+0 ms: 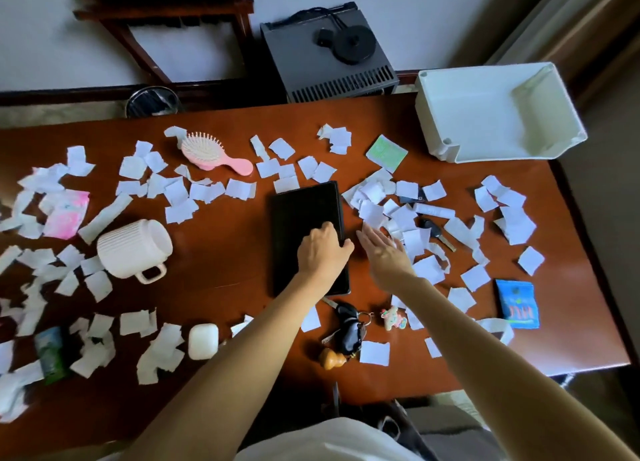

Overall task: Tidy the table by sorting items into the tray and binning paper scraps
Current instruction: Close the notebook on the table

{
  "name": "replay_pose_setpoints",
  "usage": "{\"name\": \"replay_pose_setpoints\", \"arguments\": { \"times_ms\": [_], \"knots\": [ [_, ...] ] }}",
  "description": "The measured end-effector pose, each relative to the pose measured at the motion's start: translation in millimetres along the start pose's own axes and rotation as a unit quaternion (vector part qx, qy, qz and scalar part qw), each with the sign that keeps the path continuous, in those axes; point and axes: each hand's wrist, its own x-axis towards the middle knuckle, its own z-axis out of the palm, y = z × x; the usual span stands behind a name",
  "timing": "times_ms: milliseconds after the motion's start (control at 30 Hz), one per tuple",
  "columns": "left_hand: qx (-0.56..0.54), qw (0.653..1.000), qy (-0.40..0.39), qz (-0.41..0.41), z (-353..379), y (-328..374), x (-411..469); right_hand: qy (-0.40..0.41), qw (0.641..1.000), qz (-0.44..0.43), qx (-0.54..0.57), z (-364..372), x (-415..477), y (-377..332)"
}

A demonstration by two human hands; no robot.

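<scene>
Left hand on the black notebook, fingers curled on its cover, thumb hooking the right edge | right hand just beside that thumb, fingers straight and together | paper scraps right at those fingertips | white tray well beyond them, at the table's far-right corner

Left hand and right hand both bare, arms uncovered all the way back, and at the bottom edge, a plain white top.
</scene>
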Motion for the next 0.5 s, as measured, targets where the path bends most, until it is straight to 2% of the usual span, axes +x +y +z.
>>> {"name": "replay_pose_setpoints", "arguments": {
  "times_ms": [133,233,300,400,500],
  "knots": [
    [0.034,0.999,0.003,-0.022,15,3,2,0.014,0.999,-0.002,0.037,-5,2,5],
    [0.0,1.0,0.006,-0.022,20,-4,6,0.101,0.992,0.006,0.074,-8,-2,2],
    [-0.02,0.999,0.038,-0.026,18,-14,7,0.135,0.984,-0.004,0.117,-9,-7,-6],
    [-0.033,0.99,0.107,-0.089,9,-38,3,0.063,0.978,-0.01,0.196,-5,-8,-25],
    [-0.099,0.97,0.086,-0.203,3,-63,2,0.022,0.975,0.003,0.221,6,-2,-39]
  ]
}}
